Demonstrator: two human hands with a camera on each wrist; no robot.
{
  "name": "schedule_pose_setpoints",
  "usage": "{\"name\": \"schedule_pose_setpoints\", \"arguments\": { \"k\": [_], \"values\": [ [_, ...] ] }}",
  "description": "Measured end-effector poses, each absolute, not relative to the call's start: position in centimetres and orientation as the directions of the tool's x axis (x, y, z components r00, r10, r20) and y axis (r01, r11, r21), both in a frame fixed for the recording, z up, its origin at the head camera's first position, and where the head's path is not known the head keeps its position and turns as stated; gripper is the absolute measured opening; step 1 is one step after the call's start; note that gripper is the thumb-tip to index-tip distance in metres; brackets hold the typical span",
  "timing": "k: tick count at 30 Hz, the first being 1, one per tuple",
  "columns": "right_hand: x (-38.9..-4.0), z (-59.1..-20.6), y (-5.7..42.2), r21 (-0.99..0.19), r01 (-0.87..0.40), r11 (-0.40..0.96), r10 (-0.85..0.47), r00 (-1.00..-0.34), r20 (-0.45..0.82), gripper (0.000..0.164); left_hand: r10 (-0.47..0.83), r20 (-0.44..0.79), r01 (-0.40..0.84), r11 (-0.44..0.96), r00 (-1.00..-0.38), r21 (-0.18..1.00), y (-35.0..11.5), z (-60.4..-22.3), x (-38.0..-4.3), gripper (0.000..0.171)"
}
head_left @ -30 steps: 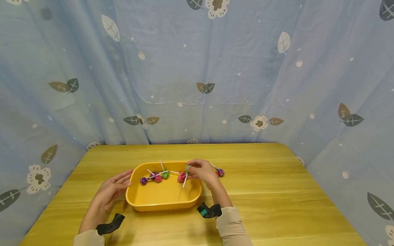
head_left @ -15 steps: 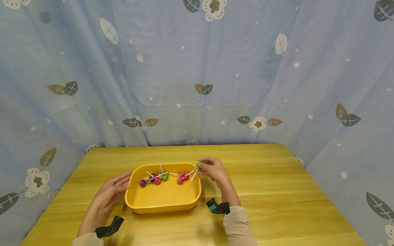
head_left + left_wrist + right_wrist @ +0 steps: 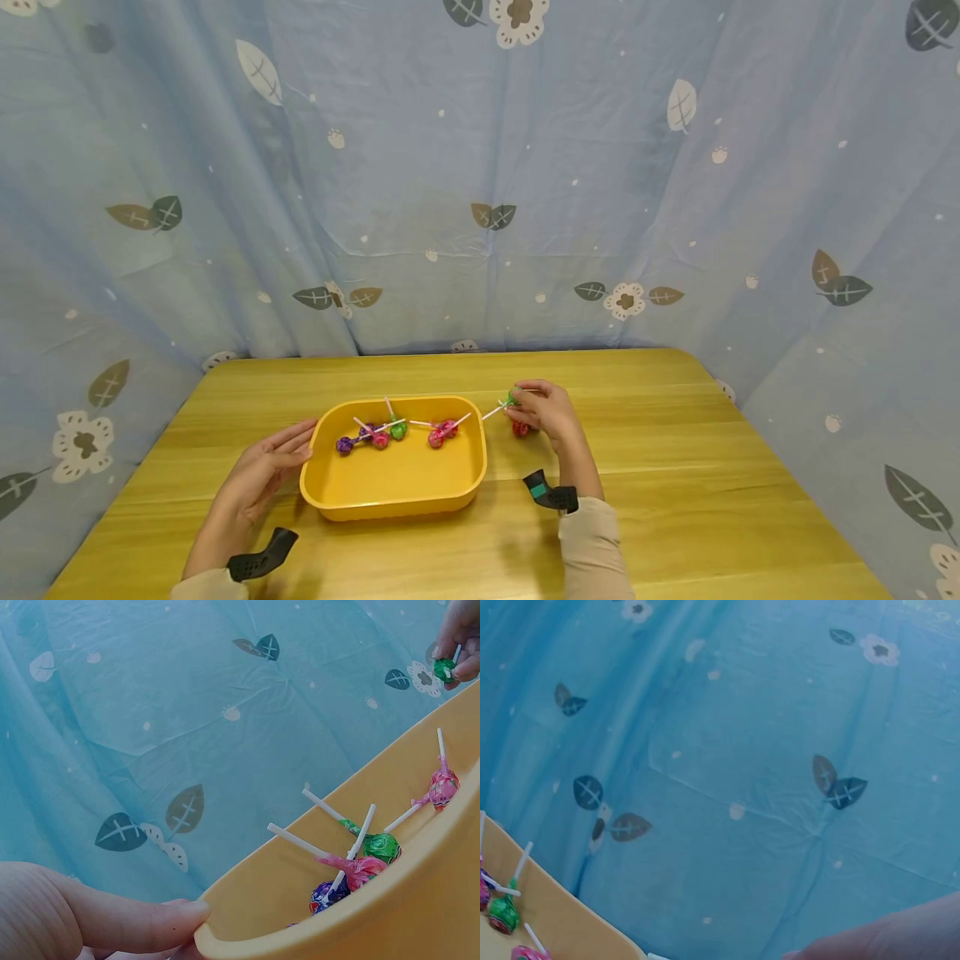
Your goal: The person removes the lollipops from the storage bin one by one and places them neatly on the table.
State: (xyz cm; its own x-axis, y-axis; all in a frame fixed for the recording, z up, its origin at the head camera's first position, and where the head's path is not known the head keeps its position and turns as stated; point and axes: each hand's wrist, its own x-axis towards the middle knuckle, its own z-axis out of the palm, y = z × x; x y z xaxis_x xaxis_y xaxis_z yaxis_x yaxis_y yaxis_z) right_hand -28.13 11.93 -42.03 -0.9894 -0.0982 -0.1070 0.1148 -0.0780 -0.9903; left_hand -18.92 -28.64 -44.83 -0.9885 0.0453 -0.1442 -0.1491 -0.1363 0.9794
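Observation:
A yellow plastic box (image 3: 393,502) stands on the table with several wrapped lollipops inside. At its left side, my left hand (image 3: 258,471) touches the rim, fingers extended along the outside. The left wrist view shows my thumb (image 3: 150,924) against the box corner. Just right of the box, my right hand (image 3: 551,412) pinches a green lollipop (image 3: 513,395) by its wrapped head, the white stick pointing left toward the rim. Beneath that hand lies a red lollipop (image 3: 521,429), partly hidden. Only a finger edge (image 3: 900,934) shows in the right wrist view.
In the box, purple lollipops (image 3: 344,446), a green lollipop (image 3: 398,429) and pink lollipops (image 3: 437,438) lie near the back wall. The wooden table (image 3: 675,492) extends to the right. A blue patterned curtain (image 3: 420,167) hangs behind its far edge.
My right hand has moved right, carrying the green lollipop from over the box to the table beside it. The left hand has stayed at the box's left side.

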Motion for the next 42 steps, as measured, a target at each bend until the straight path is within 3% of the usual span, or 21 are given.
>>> {"name": "schedule_pose_setpoints", "arguments": {
  "k": [16, 42],
  "values": [
    [-29.5, -43.6, 14.9, -0.974, 0.169, -0.149, 0.037, -0.984, -0.177, 0.04, 0.062, -0.173, -0.18, -0.145, -0.983, 0.973, -28.6, -45.0, -19.2, 0.07],
    [-30.0, -46.9, 16.6, -0.977, 0.211, -0.043, 0.14, -0.966, -0.215, 0.044, 0.065, -0.164, -0.173, -0.19, -0.984, 0.966, -28.6, -44.9, -19.0, 0.072]
  ]
}}
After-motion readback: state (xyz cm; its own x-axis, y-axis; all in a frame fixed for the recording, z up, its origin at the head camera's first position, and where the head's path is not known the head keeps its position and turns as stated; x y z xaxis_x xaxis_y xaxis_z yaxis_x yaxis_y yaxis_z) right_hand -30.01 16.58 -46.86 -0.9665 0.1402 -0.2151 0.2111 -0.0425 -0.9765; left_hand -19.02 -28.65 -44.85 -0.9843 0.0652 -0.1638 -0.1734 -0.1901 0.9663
